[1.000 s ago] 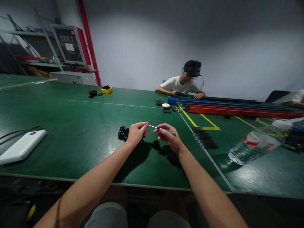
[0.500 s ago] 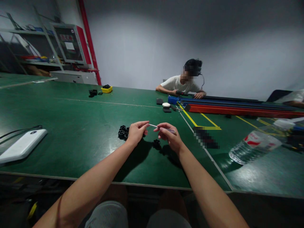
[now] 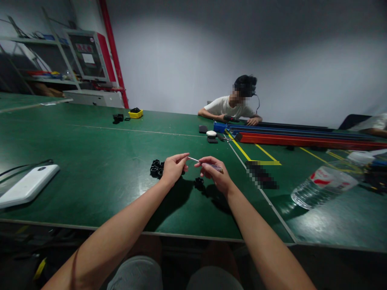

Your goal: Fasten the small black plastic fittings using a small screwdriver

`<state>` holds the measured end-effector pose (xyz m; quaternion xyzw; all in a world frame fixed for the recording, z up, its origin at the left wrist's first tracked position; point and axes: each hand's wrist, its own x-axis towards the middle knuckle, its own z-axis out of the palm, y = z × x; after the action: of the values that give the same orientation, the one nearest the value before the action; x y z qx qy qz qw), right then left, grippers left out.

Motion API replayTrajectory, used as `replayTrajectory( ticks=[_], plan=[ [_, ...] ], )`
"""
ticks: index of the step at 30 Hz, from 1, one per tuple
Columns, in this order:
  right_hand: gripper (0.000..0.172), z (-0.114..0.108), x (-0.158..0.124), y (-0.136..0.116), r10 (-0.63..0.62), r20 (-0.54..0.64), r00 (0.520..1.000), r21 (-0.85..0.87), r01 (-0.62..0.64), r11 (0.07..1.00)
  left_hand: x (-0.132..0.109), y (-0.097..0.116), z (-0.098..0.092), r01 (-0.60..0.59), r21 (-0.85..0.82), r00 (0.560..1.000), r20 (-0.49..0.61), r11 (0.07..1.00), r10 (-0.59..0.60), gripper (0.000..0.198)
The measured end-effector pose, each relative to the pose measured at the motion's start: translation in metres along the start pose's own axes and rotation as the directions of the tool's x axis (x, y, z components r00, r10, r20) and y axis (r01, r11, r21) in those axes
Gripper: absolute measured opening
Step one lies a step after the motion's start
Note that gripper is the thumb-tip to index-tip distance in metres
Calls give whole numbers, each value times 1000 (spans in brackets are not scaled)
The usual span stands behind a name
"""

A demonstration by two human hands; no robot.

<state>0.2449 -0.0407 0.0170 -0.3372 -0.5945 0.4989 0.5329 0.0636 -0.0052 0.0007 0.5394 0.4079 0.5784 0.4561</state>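
Note:
My right hand (image 3: 215,174) is closed round the handle of a small screwdriver (image 3: 208,164), whose thin metal shaft points left. My left hand (image 3: 173,168) pinches something small at the shaft's tip; I cannot make it out. Both hands hover just above the green table (image 3: 90,161). A cluster of small black plastic parts (image 3: 156,168) lies right behind my left hand. One more black part (image 3: 199,183) sits on the table under my right hand.
A white power bank (image 3: 28,185) with a cable lies at the left. A clear water bottle (image 3: 328,182) lies on its side at the right. Across the table a person sits by long red and blue rails (image 3: 302,140). A yellow tray (image 3: 136,114) sits far back.

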Motion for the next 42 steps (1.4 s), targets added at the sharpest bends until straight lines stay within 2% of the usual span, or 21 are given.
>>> replayTrajectory(
  ticks=[11,19,24,27,28,30,32,34,36,39,42],
  plan=[
    [27,3,0,-1,-9,1,1000,-47,9,999,-3,2,0,-47,173,999,23,984,44,28],
    [27,1,2,2,9,-23,1000,-25,-10,1000,-5,5,2,-63,196,997,49,979,54,31],
    [28,1,2,1,2,-78,997,-17,-3,1000,-6,2,3,-97,201,993,84,975,82,35],
    [29,0,3,1,-5,-132,991,-10,4,1000,-10,4,3,-168,267,984,108,949,144,33],
    [29,-1,4,1,-7,-152,988,-6,6,1000,-11,7,2,-214,327,974,138,921,177,32],
    [29,-3,6,3,-11,-199,980,-1,11,1000,-15,12,2,-353,470,931,267,809,251,27],
    [28,-4,7,5,-9,-253,967,2,10,1000,-18,17,1,-520,557,842,463,648,277,27],
    [28,-5,9,7,0,-297,955,10,4,1000,-22,19,1,-647,573,741,627,503,239,34],
    [28,-5,10,7,11,-324,946,21,-4,1000,-24,19,1,-708,578,682,709,406,180,44],
    [29,-4,10,5,26,-340,940,29,-17,999,-25,17,0,-733,596,657,745,328,115,46],
    [29,-2,9,3,36,-344,938,23,-30,999,-24,16,0,-743,594,645,758,309,96,36]
  ],
)
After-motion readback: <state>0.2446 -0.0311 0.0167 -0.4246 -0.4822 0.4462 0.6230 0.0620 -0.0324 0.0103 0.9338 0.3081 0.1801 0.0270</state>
